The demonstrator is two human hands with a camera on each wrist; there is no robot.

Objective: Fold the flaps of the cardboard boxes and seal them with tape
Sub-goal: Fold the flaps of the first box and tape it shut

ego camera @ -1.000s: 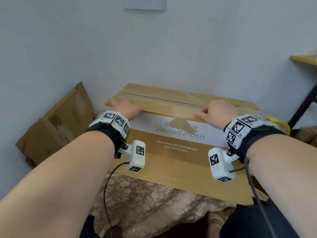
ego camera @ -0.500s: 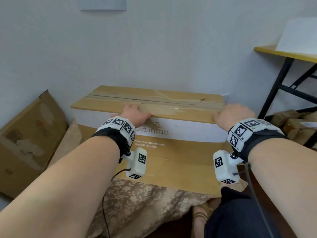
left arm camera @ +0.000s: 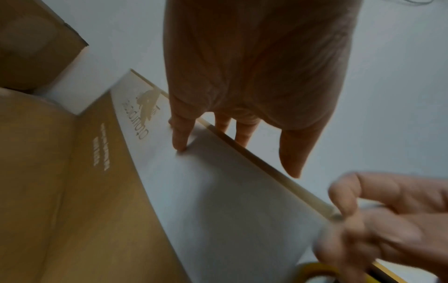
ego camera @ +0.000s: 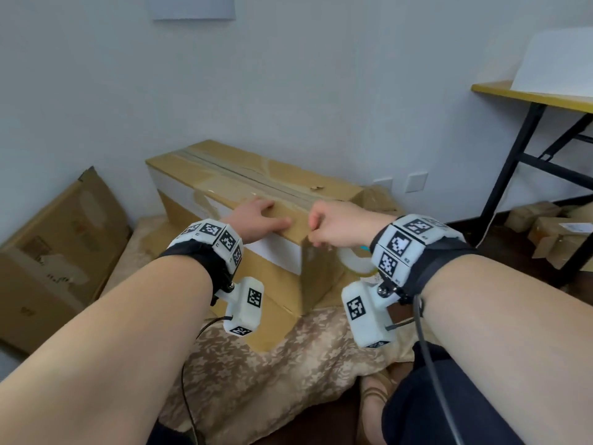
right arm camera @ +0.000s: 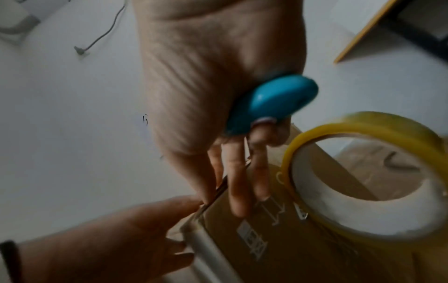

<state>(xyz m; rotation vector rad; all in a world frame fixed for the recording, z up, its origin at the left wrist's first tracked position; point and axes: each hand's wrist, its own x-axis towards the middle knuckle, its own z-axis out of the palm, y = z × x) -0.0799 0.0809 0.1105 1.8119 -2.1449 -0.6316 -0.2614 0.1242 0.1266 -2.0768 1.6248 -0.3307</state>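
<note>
A long cardboard box (ego camera: 256, 175) with a white band lies on a blanket, and its top seam is taped. My left hand (ego camera: 256, 216) lies flat on the top near the closest corner, fingers straight; in the left wrist view the left hand (left arm camera: 242, 76) has its thumb on the white side. My right hand (ego camera: 333, 226) is curled at that corner. It grips a blue-handled cutter (right arm camera: 271, 103), whose thin blade touches the box edge. A yellow-rimmed tape roll (right arm camera: 358, 120) hangs just right of the fingers, and the tape roll (ego camera: 354, 263) is half hidden behind my wrist.
Another worn cardboard box (ego camera: 54, 252) leans at the left. A yellow-topped table (ego camera: 529, 97) with black legs stands at the right, with small boxes (ego camera: 558, 239) beneath it. The beige patterned blanket (ego camera: 272, 374) covers the floor in front. A wall is close behind.
Both hands were spread along the box's front top edge. They have come together at its right end corner, and the right hand has curled there. The box now lies at an angle in view.
</note>
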